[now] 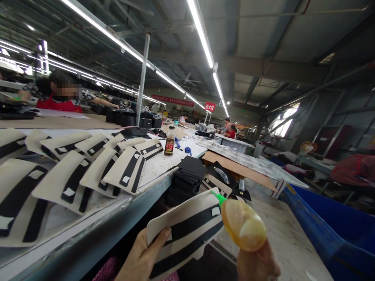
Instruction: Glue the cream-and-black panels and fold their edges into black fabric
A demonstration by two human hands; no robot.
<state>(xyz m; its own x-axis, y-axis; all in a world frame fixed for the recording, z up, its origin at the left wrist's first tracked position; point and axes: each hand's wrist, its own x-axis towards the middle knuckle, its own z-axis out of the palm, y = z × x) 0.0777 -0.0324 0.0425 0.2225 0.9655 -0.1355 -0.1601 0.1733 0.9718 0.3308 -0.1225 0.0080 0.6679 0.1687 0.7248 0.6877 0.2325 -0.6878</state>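
While the left hand (143, 251) pinches the panel (187, 230), likely light, bendy and best edge-held, the right hand (258, 261) grips the bottle (243, 225), lower right

Striped panels (124, 166) on white table (156, 168)

"What is the person wearing?"
"Pink cloth (107, 269) is peeking out low on either side of the left hand (143, 253), and its surface is showing a fine, bumpy weave."
"Is it forming a sleeve?"
"Too little is showing to tell. The right hand (258, 261), like the left, is going bare."
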